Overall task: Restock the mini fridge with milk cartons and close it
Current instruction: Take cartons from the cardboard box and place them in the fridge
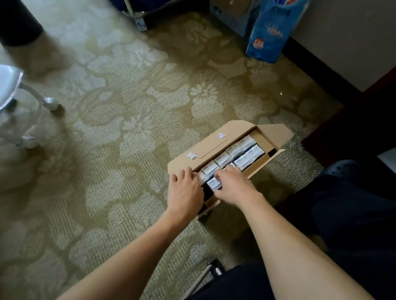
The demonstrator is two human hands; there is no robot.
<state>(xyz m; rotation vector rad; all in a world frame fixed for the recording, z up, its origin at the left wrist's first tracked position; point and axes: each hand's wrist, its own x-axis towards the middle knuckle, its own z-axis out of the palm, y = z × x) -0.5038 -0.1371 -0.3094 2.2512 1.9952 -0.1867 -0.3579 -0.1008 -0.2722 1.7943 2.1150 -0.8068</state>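
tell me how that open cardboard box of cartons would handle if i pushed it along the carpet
Probably heavy for its size: the cardboard box is mostly packed with milk cartons. It would likely drag rather than glide on the textured carpet. Its open flaps look thin, so lifting by them might bend them.

The lone wide-angle head view looks forward and steeply down at the carpet (121,136), close above the cardboard box (215,146).
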